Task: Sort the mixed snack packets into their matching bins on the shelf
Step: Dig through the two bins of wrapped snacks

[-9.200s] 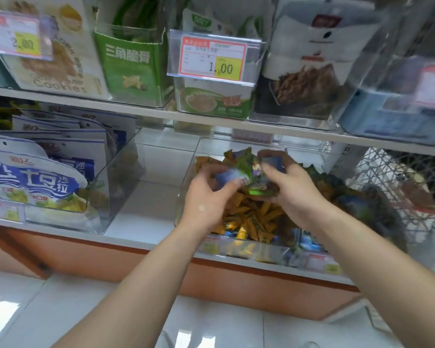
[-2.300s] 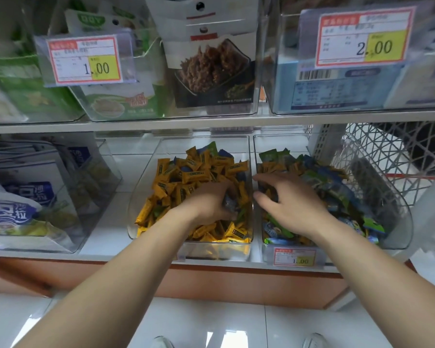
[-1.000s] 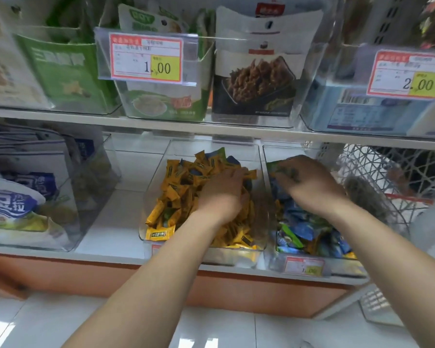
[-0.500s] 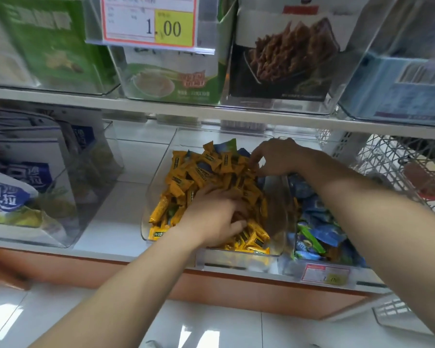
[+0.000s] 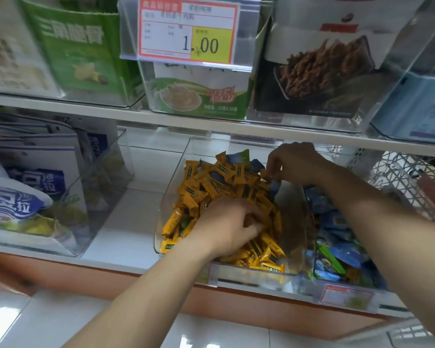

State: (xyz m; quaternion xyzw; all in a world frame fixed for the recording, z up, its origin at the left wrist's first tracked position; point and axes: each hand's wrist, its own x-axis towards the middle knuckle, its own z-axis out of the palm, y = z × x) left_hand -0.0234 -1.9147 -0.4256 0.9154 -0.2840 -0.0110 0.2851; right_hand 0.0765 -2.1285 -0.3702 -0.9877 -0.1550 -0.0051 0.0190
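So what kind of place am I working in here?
Most likely a small shop: the shelf carries a clear bin of yellow snack packets, a green snack bag stands above, and a price tag reads 1.00.

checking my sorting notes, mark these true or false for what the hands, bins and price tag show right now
1. The left hand is in the yellow packets. True.
2. The right hand pinches a blue packet. True.
3. The yellow bin holds only yellow packets. False: blue-green packets lie at its back.
4. The price tag reads 2.00. False: 1.00.
5. The right bin is empty. False: it holds blue and green packets.
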